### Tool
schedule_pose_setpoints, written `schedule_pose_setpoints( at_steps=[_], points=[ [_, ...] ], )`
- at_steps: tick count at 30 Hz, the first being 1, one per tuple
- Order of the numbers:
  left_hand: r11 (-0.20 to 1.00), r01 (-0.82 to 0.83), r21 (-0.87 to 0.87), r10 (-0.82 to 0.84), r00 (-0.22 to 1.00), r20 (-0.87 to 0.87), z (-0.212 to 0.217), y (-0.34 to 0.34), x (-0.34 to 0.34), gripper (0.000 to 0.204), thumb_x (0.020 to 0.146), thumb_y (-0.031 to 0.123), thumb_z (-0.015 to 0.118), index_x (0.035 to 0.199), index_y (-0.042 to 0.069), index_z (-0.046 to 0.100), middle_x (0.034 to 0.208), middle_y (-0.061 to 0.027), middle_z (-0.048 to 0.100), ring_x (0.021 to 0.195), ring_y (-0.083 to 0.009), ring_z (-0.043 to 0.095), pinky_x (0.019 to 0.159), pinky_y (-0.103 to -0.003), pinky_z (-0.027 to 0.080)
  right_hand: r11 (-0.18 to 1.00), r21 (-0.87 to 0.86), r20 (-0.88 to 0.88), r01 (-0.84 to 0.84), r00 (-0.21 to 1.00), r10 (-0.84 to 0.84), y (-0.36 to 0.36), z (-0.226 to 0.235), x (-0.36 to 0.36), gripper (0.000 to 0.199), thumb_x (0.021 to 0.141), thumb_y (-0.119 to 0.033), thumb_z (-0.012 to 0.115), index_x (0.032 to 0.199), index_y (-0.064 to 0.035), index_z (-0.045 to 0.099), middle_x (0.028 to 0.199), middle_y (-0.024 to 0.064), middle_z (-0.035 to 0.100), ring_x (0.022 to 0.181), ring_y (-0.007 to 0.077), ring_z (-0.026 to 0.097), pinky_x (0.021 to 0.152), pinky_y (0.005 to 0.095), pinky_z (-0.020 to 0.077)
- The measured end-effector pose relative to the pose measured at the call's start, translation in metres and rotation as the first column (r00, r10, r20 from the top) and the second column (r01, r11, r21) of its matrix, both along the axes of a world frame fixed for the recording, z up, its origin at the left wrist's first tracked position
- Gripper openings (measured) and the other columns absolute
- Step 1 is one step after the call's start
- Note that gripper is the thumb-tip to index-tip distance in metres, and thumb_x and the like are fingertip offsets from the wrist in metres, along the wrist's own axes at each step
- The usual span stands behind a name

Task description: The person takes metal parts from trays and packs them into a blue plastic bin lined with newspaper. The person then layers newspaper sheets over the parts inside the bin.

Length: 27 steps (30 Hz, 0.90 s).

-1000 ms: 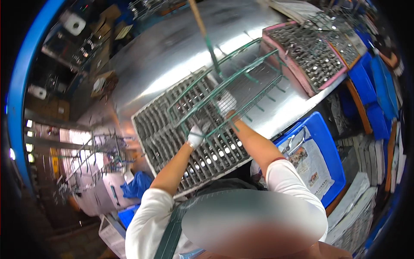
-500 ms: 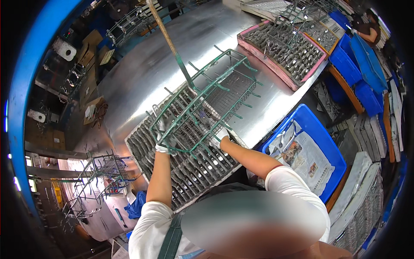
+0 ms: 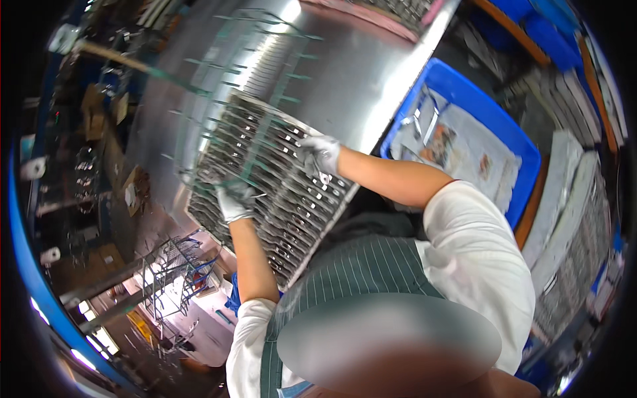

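Observation:
A green hooked wire rack (image 3: 286, 86), blurred by motion, rises at a slant over the far left part of a shallow tray (image 3: 310, 257). Rows of dark and shiny metal parts (image 3: 292, 222) fill that tray. In a white glove, my left hand (image 3: 233, 200) closes around the rack's near end, its fingertips smeared. My right hand (image 3: 320, 154), also gloved, hovers over the tray's right side, apart from the rack. Its fingers are spread and bent down toward the parts. A shiny piece with a hole (image 3: 325, 178) lies just below this hand; contact is unclear.
The tray rests on a shiny metal table (image 3: 345, 73). At right stands a blue bin (image 3: 527, 156) lined with newspaper and holding a few metal pieces. A pink-edged tray (image 3: 371, 20) sits at the far end. More wire racks (image 3: 176, 272) are at lower left.
The rack has swung left and away from me, its wooden-looking pole now pointing left. My right hand has let go of the rack and moved over the tray. The view has shifted.

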<state>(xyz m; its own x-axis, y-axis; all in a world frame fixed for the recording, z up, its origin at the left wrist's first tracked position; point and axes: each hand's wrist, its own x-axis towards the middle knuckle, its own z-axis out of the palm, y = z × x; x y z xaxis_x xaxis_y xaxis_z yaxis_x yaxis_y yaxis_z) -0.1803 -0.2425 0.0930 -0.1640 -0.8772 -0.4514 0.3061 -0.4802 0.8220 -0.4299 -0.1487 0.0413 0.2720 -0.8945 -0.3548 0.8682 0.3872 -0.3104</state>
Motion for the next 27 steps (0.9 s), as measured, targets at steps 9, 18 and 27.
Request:
schedule_pose_setpoints(
  at_steps=[9,18,27],
  points=[
    [0.967,-0.049,0.25,0.024,0.994,0.105,0.007,0.081,-0.012,0.038,0.086,0.051,0.046,0.089,0.014,0.052,0.062,0.0045,0.041,0.054,-0.0117,0.037,0.049,-0.026,0.03,0.871,-0.023,-0.746,0.49,0.572,-0.341,0.238,0.052,-0.165,0.041,0.089,-0.033,0.047,0.109,0.0029,0.053,0.09,0.0107,0.059,0.081,0.0187,0.057,0.072,0.0305,0.0464],
    [0.893,0.44,-0.091,-0.421,0.891,0.172,0.074,0.144,-0.151,0.03,0.093,0.03,0.043,0.103,0.002,0.051,0.076,-0.0042,0.053,0.068,-0.0151,0.052,0.065,-0.028,0.041,0.764,0.391,-0.897,0.513,0.4,0.191,0.27,-0.164,-0.259,0.046,0.073,-0.038,0.07,0.095,0.0014,0.062,0.079,0.006,0.063,0.067,0.0145,0.056,0.063,0.0286,0.0451],
    [0.771,0.636,-0.041,-0.596,0.742,0.306,0.101,0.184,-0.226,0.04,0.091,0.034,0.046,0.112,0.0,0.05,0.104,-0.0129,0.057,0.097,-0.0237,0.055,0.08,-0.037,0.047,0.848,0.088,-0.983,0.523,0.185,-0.012,0.214,-0.015,-0.208,0.047,0.076,-0.043,0.061,0.1,-0.0028,0.061,0.09,0.0147,0.064,0.086,0.0254,0.061,0.075,0.033,0.0454]
  ],
)
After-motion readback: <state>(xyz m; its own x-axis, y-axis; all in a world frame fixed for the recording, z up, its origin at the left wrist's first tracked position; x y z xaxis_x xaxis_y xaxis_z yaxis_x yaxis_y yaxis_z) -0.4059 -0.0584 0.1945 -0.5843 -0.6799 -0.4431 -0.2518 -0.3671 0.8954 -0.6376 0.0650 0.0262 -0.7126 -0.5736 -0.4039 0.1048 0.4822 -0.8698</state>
